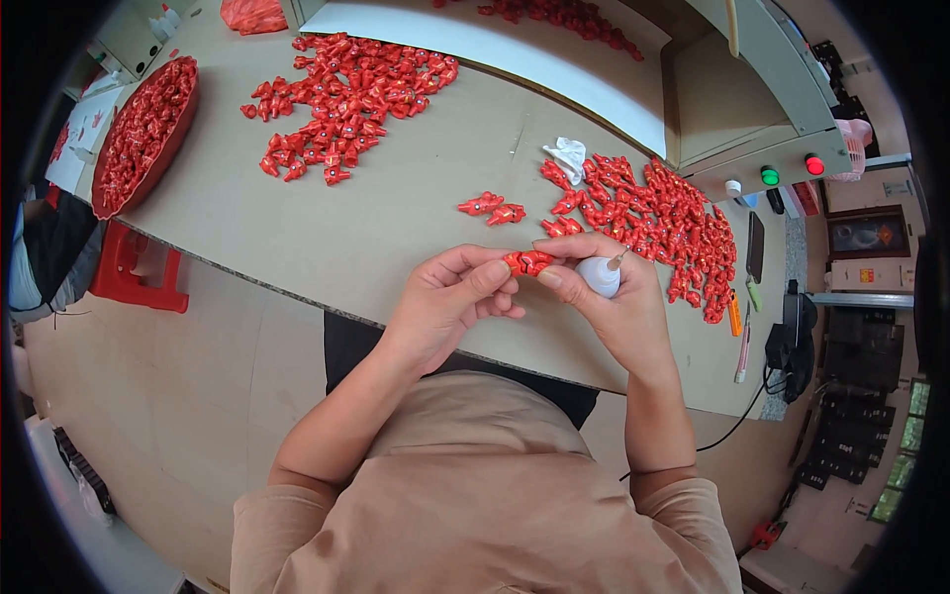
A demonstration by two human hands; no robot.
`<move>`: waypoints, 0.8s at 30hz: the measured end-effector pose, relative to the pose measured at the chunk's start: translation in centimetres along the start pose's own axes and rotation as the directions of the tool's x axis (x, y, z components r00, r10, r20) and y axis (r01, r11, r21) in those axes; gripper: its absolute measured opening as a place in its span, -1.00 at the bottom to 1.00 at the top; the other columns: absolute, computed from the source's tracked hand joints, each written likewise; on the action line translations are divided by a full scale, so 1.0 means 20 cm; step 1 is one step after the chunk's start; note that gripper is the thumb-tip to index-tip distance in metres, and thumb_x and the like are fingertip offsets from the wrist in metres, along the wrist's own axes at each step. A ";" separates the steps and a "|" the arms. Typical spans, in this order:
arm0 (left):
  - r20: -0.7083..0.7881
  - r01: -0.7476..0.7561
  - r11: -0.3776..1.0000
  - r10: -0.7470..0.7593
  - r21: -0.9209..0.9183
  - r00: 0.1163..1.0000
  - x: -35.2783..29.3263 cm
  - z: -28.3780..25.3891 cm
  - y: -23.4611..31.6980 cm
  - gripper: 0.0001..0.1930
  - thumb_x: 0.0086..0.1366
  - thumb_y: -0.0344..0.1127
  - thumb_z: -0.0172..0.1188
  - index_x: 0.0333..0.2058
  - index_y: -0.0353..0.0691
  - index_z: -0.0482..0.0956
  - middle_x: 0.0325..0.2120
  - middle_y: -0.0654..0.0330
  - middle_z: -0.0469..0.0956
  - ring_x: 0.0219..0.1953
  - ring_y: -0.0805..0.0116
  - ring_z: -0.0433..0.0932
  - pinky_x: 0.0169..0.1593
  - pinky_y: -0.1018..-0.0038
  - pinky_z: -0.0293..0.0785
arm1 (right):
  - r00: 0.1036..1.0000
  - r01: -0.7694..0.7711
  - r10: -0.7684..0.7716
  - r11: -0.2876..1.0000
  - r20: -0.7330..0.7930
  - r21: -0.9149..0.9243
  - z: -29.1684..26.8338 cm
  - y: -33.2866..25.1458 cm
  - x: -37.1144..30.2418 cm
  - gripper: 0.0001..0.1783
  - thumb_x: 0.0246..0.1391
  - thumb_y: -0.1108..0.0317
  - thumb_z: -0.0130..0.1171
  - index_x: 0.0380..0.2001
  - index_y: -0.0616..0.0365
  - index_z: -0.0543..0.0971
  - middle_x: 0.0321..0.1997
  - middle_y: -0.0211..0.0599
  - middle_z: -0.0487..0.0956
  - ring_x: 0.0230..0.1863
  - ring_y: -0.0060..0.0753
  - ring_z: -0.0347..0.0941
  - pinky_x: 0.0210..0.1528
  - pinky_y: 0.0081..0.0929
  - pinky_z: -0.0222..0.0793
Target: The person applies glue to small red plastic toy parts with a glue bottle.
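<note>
Over the table's near side, a small glossy red figurine (527, 263) is pinched between my two hands. My left hand (450, 297) is closed, its thumb and forefinger gripping the figurine's left end. The right end sits between the thumb and forefinger of my right hand (618, 307). That same hand also carries a small white squeeze bottle with a thin metal tip (599, 275) against its palm. Just beyond lie a few loose red figurines (482, 204). A larger pile of red figurines (658, 223) spreads to the right, partly behind my right hand.
Another heap of red figurines (346, 94) lies at the far left-centre. A red basin (184, 158) full of them stands at the left edge. At the back is a box-like machine (752, 148) with lit buttons. A crumpled white tissue (568, 158) and an orange cutter (734, 313) lie right.
</note>
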State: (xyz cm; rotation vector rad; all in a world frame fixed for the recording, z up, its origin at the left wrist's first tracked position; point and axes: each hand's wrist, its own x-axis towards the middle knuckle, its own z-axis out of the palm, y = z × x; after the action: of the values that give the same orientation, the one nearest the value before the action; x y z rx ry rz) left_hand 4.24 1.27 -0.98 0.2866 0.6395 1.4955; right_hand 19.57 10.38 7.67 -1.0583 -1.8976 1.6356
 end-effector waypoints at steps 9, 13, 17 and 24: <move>-0.014 -0.112 0.928 0.125 0.355 0.992 0.00 0.01 0.05 -0.82 0.28 -0.39 0.17 -0.18 -0.34 0.57 -0.35 0.18 0.61 -0.31 0.50 0.57 -0.18 0.54 0.54 | 0.980 0.199 -0.199 0.932 0.031 -0.302 0.00 0.02 0.00 -0.78 0.04 0.48 0.25 -0.20 0.24 0.58 -0.31 -0.37 0.60 -0.29 -0.60 0.51 -0.22 -0.62 0.42; 0.009 -0.183 0.882 0.199 0.433 0.980 0.00 0.02 0.06 -0.83 0.27 -0.42 0.18 -0.19 -0.35 0.59 -0.32 0.18 0.62 -0.30 0.52 0.56 -0.17 0.55 0.53 | 0.993 -0.118 0.118 0.982 0.008 0.151 0.02 0.03 0.00 -0.76 0.07 0.47 0.23 -0.16 0.26 0.56 -0.32 -0.37 0.59 -0.30 -0.60 0.52 -0.22 -0.63 0.43; 0.007 -0.221 0.857 0.246 0.466 0.969 0.00 0.00 0.03 -0.82 0.26 -0.43 0.18 -0.18 -0.33 0.59 -0.31 0.20 0.62 -0.27 0.53 0.56 -0.13 0.57 0.52 | 0.983 -0.180 0.179 0.943 0.029 0.281 0.02 0.12 0.03 -0.75 0.08 0.45 0.22 -0.14 0.27 0.54 -0.33 -0.33 0.58 -0.33 -0.58 0.51 -0.24 -0.63 0.46; 0.009 -0.224 0.791 0.266 0.569 0.964 0.01 0.01 0.03 -0.84 0.23 -0.45 0.21 -0.21 -0.34 0.61 -0.30 0.18 0.64 -0.24 0.54 0.57 -0.09 0.57 0.50 | 0.986 -0.168 0.168 0.977 0.018 0.129 0.02 0.10 0.03 -0.83 0.08 0.45 0.23 -0.24 0.26 0.58 -0.29 -0.37 0.61 -0.27 -0.66 0.49 -0.19 -0.65 0.43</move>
State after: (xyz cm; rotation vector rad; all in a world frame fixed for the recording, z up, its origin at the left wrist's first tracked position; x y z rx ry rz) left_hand 3.73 1.47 -0.55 0.8064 1.1424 1.5370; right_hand 19.46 10.73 5.66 -1.1869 -1.7192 1.8307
